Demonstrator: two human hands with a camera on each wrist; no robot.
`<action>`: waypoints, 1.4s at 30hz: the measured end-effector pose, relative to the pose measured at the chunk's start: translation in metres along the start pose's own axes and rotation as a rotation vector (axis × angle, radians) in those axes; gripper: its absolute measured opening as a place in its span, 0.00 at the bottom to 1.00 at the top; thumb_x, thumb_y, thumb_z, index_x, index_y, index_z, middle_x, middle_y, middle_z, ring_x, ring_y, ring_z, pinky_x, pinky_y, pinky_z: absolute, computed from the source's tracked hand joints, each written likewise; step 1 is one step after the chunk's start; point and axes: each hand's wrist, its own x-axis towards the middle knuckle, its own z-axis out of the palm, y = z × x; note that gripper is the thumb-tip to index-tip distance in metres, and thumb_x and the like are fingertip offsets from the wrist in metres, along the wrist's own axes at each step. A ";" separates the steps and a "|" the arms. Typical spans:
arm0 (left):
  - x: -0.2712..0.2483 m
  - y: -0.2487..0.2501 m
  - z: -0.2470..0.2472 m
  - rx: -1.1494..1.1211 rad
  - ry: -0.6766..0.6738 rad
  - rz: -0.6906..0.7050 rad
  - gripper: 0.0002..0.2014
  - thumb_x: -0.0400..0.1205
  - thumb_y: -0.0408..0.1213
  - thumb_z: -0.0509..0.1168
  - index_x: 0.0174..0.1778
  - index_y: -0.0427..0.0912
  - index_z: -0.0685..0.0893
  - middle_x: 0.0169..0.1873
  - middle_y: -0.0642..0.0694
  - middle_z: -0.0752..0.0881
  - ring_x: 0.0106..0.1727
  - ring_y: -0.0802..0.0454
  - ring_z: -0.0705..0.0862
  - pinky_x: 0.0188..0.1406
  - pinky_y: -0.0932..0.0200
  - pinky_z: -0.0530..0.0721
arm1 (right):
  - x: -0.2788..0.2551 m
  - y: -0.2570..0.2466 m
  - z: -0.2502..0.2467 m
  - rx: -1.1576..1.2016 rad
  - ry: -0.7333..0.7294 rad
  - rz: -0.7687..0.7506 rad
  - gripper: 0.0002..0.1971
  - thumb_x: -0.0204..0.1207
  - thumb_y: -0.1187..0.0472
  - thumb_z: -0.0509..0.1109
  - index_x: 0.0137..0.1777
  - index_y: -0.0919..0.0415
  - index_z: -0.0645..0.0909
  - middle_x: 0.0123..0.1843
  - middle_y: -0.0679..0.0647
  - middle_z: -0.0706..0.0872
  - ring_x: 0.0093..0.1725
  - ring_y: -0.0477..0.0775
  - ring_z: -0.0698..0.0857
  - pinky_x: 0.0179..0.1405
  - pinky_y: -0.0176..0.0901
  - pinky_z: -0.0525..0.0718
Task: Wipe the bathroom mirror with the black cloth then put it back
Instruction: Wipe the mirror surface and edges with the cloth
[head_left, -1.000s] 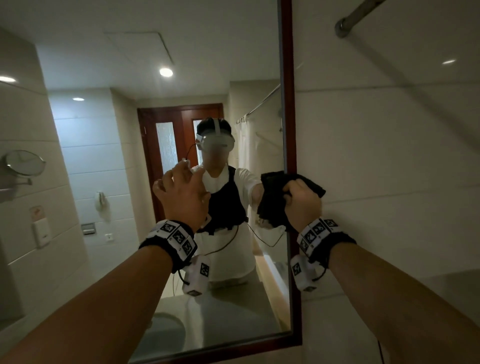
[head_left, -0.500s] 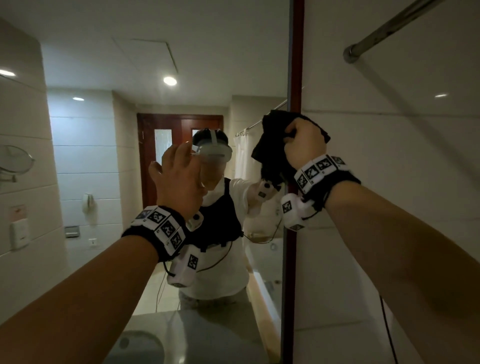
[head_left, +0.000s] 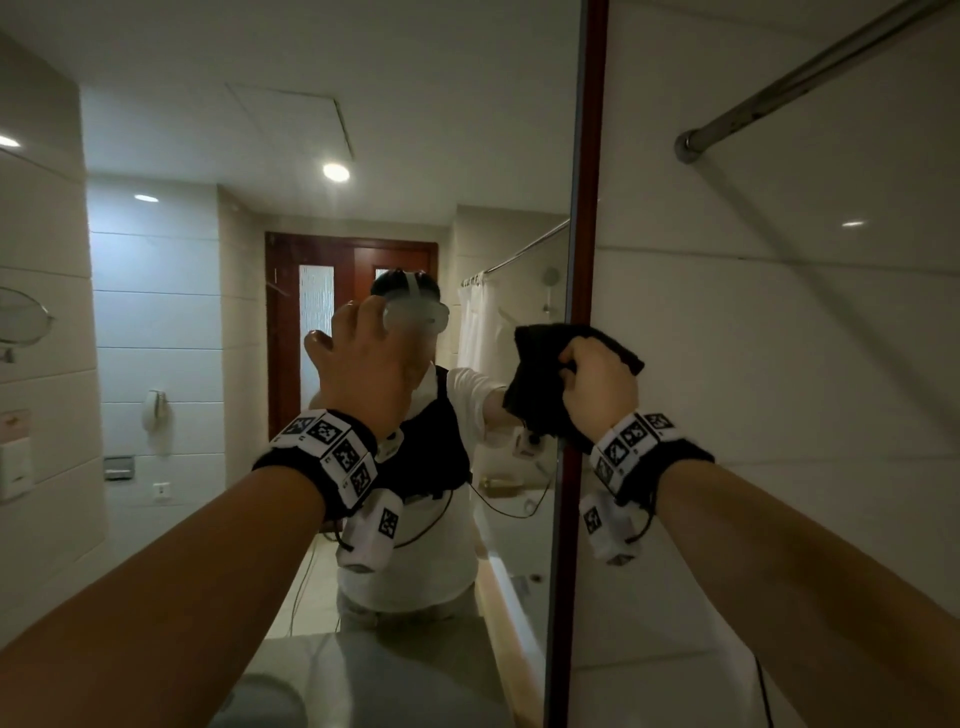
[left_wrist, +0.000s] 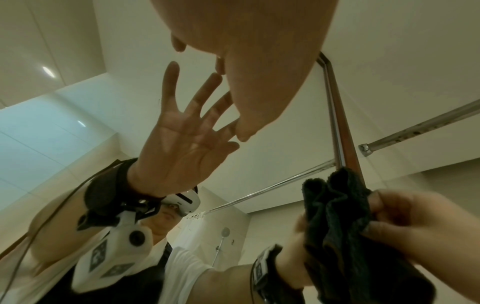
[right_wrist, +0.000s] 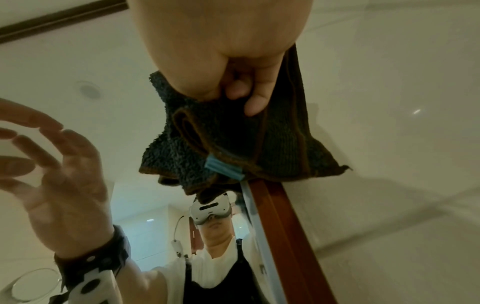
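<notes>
Tiled wall (head_left: 779, 364) flanks mirror (head_left: 260, 312); right hand (head_left: 597, 387) grips black cloth (head_left: 537, 384)

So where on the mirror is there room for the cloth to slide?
Free glass lies above both hands, up beside the red-brown wooden frame, and below the wrists. It is crowded in the middle: the left hand is spread there, and the right hand grips the black terry cloth over the frame edge.

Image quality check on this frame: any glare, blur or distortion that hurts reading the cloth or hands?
Head view: dim, ceiling-light spots on the mirror, wide-angle bend at the shower rod; black cloth shows little texture. Left wrist view: left hand is close and soft; right hand blurred. Right wrist view: cloth weave sharp, reflected open palm motion-blurred.
</notes>
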 end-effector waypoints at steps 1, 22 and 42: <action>0.002 0.001 -0.001 0.009 -0.003 -0.009 0.30 0.70 0.41 0.74 0.69 0.53 0.77 0.73 0.43 0.72 0.72 0.37 0.67 0.63 0.29 0.70 | -0.003 0.000 0.001 -0.001 0.000 -0.006 0.06 0.81 0.69 0.64 0.52 0.64 0.82 0.51 0.59 0.84 0.44 0.56 0.84 0.39 0.47 0.83; 0.043 -0.003 0.002 -0.035 0.145 -0.007 0.21 0.67 0.46 0.73 0.57 0.51 0.83 0.66 0.42 0.75 0.65 0.35 0.71 0.61 0.32 0.69 | 0.111 -0.025 -0.041 0.083 0.234 -0.029 0.09 0.81 0.69 0.65 0.57 0.67 0.84 0.60 0.64 0.84 0.56 0.62 0.84 0.51 0.48 0.80; 0.054 -0.009 0.001 0.051 0.131 -0.017 0.34 0.61 0.50 0.78 0.64 0.58 0.78 0.63 0.48 0.76 0.61 0.39 0.72 0.60 0.35 0.72 | 0.166 -0.038 -0.071 0.095 0.232 -0.066 0.10 0.80 0.69 0.67 0.58 0.67 0.85 0.62 0.65 0.86 0.61 0.63 0.84 0.56 0.44 0.77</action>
